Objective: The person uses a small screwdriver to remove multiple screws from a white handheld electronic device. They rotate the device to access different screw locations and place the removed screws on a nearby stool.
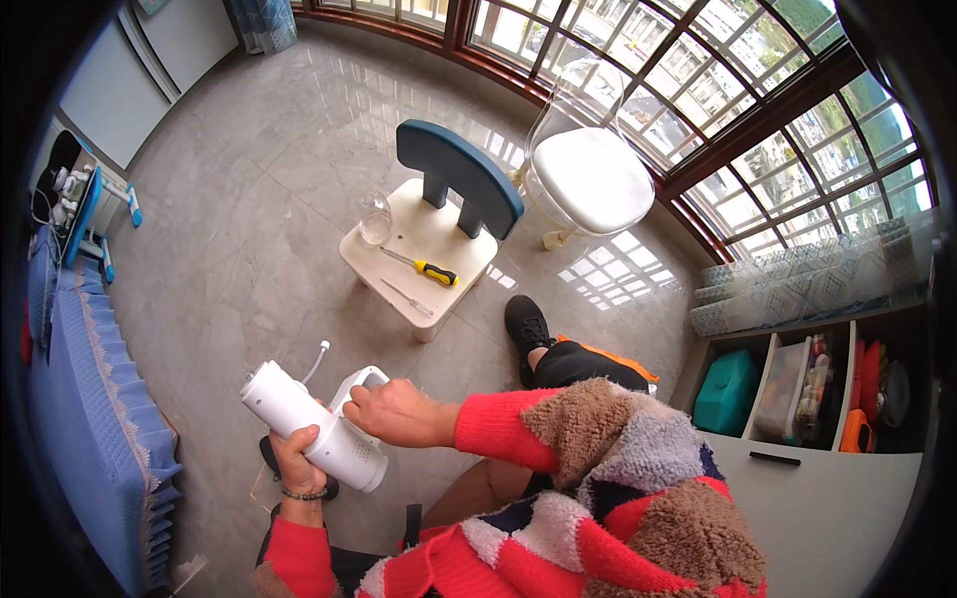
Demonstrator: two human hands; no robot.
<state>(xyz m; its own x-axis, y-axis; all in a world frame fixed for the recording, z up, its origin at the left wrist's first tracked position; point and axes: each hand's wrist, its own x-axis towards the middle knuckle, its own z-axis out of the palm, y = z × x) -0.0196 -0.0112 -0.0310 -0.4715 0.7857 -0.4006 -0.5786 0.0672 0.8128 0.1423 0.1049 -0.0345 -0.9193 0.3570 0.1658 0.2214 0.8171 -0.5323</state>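
Observation:
A white cylindrical appliance (pixel 329 444) with small holes near its lower end lies tilted over my lap. My left hand (pixel 297 460) wraps round its body from the left. At the squarish handle (pixel 355 387) on its side, my right hand (pixel 399 411) has its fingers closed near a grey part; the fingertips are partly hidden. From the appliance's upper side sticks a short white tube (pixel 317 361). Beyond my hands, a small cream chair (pixel 414 244) with a dark blue backrest bears a yellow-and-black screwdriver (pixel 437 272), a clear cup (pixel 375 227) and a thin pointed clear piece (pixel 407 297).
A transparent chair with a white seat (pixel 592 179) stands by the windows. To the right is a cabinet (pixel 817 498) whose open compartments hold a teal box (pixel 726 392) and other items. A blue quilted bed cover (pixel 90 419) runs along the left. My black shoe (pixel 525 334) rests on the floor.

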